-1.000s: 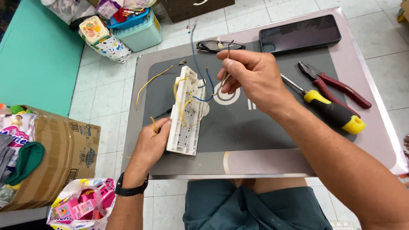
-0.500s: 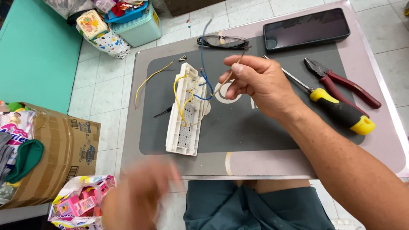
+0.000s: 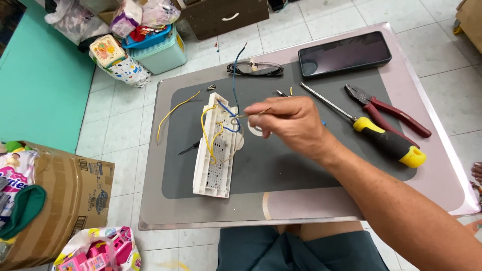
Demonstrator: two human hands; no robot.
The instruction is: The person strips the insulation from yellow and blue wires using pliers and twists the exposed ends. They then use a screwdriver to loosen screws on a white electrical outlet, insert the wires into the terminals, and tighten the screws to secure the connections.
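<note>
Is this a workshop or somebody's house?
Probably a home: a small table on a tiled floor, with a toy bag and cardboard box beside it.

The dark grey rubber mat (image 3: pixel 301 170) on the pale pink table (image 3: pixel 437 165) lies bare along its near edge and near right corner, so a hand passes freely there. The long white plastic terminal block (image 3: pixel 215 150), strung with yellow and blue wires (image 3: pixel 233 80), bars the left side. The right hand (image 3: pixel 291 128) hangs over the middle, seemingly pinching a thin wire. A yellow-and-black-handled screwdriver (image 3: pixel 381 140) and red-handled pliers (image 3: pixel 391 113) crowd the right edge; a black phone (image 3: pixel 346 52) and dark-framed glasses (image 3: pixel 256 69) line the far edge.
</note>
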